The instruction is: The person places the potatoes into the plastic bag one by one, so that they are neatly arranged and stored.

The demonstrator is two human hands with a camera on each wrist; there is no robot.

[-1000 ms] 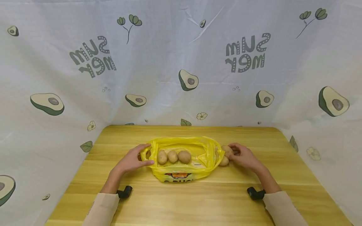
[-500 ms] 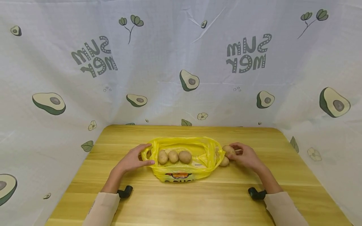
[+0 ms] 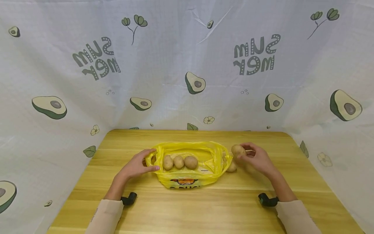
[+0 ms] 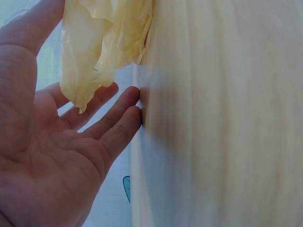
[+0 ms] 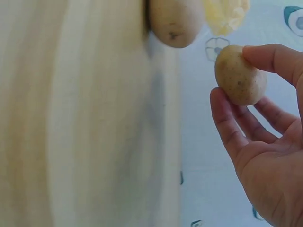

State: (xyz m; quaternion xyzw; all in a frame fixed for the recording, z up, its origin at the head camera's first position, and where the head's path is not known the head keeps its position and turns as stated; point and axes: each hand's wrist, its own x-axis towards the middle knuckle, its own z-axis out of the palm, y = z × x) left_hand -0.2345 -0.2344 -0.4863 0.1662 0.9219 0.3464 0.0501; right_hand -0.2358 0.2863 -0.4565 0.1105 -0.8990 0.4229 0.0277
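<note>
In the head view, a yellow plastic bag lies on the table with its mouth wide, showing three potatoes in a row inside. My left hand is at the bag's left end, thumb and forefinger spread apart against its rim. The left wrist view has the bag's crumpled edge hanging between thumb and loosely extended fingers. My right hand pinches a potato between thumb and fingertips, raised above the table just right of the bag. Another potato sits below it, beside the bag's right end.
The wooden table extends around the bag, its far edge meeting a white curtain printed with avocados. A black wrist device is on the left wrist and another black device on the right.
My right hand has lifted its potato up and slightly right, away from the other potato by the bag. The left hand and the bag have stayed put.
</note>
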